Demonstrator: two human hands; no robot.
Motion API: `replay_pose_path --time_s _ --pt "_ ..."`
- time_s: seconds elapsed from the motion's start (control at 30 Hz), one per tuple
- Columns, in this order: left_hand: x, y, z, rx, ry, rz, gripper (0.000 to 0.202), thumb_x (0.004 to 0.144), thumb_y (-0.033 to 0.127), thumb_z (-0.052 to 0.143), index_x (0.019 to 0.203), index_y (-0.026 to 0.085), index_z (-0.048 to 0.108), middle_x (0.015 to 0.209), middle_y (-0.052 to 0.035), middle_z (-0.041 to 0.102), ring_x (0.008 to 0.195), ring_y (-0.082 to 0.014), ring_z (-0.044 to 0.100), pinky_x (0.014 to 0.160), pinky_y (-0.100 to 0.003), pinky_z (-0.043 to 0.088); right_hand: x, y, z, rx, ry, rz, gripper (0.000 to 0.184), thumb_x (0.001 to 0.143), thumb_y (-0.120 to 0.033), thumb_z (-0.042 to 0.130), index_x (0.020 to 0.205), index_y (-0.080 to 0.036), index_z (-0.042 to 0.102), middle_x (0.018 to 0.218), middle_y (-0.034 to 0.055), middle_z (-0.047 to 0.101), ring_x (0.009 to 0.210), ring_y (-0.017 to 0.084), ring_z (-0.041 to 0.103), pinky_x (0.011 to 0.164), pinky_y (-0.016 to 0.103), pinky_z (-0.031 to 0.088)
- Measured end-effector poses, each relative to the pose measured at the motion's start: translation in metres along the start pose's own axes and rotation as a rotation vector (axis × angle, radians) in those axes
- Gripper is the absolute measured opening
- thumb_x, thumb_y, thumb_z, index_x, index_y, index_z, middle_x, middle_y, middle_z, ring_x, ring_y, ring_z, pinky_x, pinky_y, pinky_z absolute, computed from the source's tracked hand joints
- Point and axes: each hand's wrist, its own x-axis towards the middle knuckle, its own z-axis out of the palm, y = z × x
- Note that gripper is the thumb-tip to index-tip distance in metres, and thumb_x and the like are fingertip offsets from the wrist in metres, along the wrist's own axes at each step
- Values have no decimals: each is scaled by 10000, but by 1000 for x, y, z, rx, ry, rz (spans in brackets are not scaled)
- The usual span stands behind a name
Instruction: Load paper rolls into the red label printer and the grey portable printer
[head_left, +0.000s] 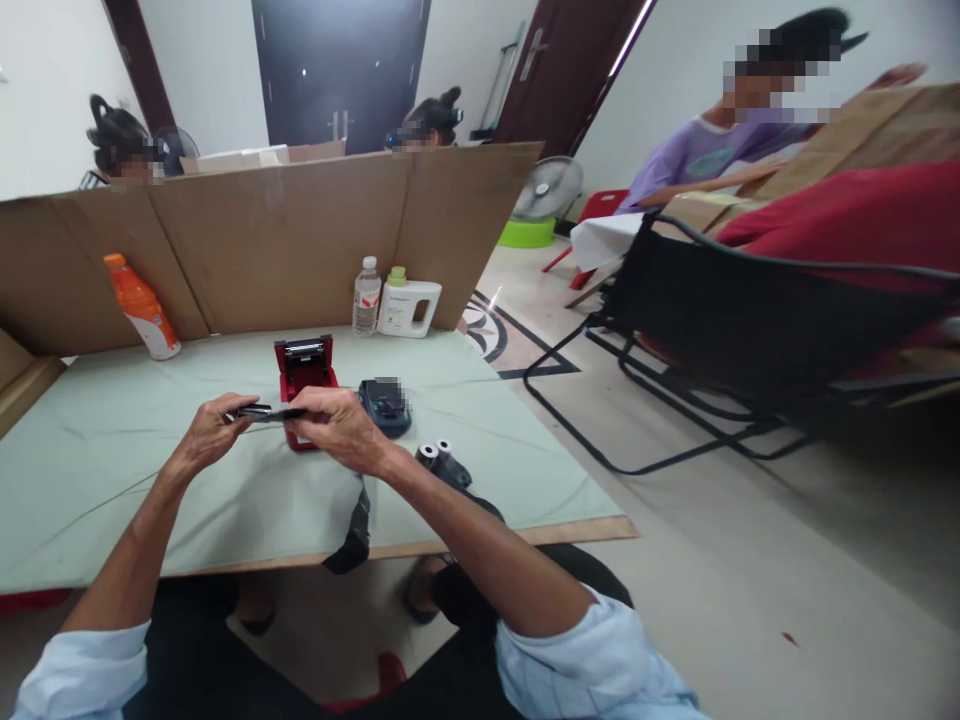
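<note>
My left hand [208,432] and my right hand [339,428] together hold a thin dark flat piece [264,412] above the green table [112,470]. Each hand pinches one end of it. Just behind my hands stands a small red printer [303,366] with its lid open. A dark blue device [386,405] lies to the right of my right hand. Two small paper rolls [435,453] lie beside my right wrist. A black strap [355,530] hangs over the table's front edge.
An orange bottle [142,310], a clear water bottle [367,297] and a white jug [409,305] stand along a cardboard screen [285,235]. A black folding chair [750,320] stands on the right. Other people sit behind the screen and at the far right.
</note>
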Motion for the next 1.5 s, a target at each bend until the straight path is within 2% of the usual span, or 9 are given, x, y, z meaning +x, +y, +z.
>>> replay_pose_path --time_s 0.13,0.23,0.47,0.67,0.83,1.0,1.3,1.4,1.5 --pt "-15 -10 6 50 21 -16 335 813 273 609 1073 186 802 1031 -93 787 841 -191 699 679 -276 536 -24 13 18 -77 -35 -43 127 898 -171 642 851 -176 760 813 34 697 695 138 597 674 258 486" --pt "-21 -4 11 83 28 6 326 818 264 597 1067 194 795 1041 -86 791 869 -199 714 681 -278 552 -49 12 22 -135 -76 -57 132 899 -118 640 896 -183 755 860 44 736 764 155 662 738 267 524" --pt "-5 58 28 101 -94 194 272 857 213 608 1075 236 770 1071 -59 767 873 -195 697 696 -288 573 -112 -7 -6 -160 10 7 201 847 -45 619 928 -197 723 917 49 745 829 172 692 774 275 545" --pt "32 111 81 198 -209 406 279 838 116 610 1058 213 753 1071 -68 719 898 -195 681 802 -316 565 -174 -10 -43 -240 226 140 145 911 -103 606 926 -206 708 869 46 726 815 179 696 762 292 550" --pt "52 132 133 368 -416 467 229 849 125 618 1022 211 740 1027 -83 705 936 -243 687 831 -349 547 -218 0 -63 -342 307 243 123 937 -140 602 904 -213 695 845 47 720 787 193 698 724 309 550" --pt "65 131 168 417 -506 425 243 802 118 644 996 216 753 1040 -88 730 970 -261 705 867 -351 539 -239 7 -71 -442 344 272 144 935 -136 584 914 -215 702 856 52 731 793 199 710 737 308 560" --pt "79 116 198 473 -581 373 326 774 81 639 1043 214 766 1091 -106 770 1054 -296 720 915 -377 546 -252 21 -68 -691 356 342 204 979 -167 528 880 -218 700 815 45 717 731 188 697 687 287 530" --pt "80 110 199 422 -604 357 403 763 105 689 1146 211 753 1148 -109 770 1109 -301 708 964 -387 546 -256 24 -68 -733 378 365 192 968 -187 554 893 -230 726 831 44 736 727 189 705 675 282 537" --pt "81 105 183 332 -555 329 454 798 167 714 1249 219 728 1179 -100 768 1094 -283 708 997 -388 543 -261 24 -68 -734 402 389 157 944 -205 594 935 -240 746 832 34 749 695 181 697 652 276 533"
